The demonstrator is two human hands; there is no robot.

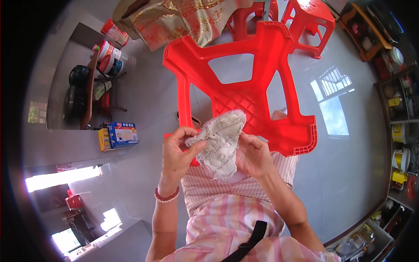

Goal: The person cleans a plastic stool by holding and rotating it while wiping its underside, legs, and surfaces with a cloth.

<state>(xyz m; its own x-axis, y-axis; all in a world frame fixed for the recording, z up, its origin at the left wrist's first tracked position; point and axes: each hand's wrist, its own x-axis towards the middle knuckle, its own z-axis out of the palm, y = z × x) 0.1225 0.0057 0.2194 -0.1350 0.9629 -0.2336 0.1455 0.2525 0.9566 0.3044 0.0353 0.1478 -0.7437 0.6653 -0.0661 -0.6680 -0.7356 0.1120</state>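
Note:
Above my lap I hold a crumpled sewn cloth piece point(220, 144), off-white with frayed, raw seams and a pinkish edge. Its pointed end is towards the upper right. My left hand point(181, 149) pinches its left edge, thumb on top and fingers beneath. At its right side, my right hand point(254, 155) grips the edge with thumb and fingers, partly hidden by the cloth. Just beyond is a red plastic stool point(235, 98), turned over so that its legs and ribbed foot ends show. The cloth covers part of the stool's lattice-patterned middle.
A gold patterned tablecloth point(183, 19) hangs at the top, beside another red stool point(311, 26). Boxes point(122, 135) stand on the left, below a small table point(90, 91) bearing dark appliances. Shelves point(401, 121) with containers line the right. An open drawer point(363, 240) sits at lower right.

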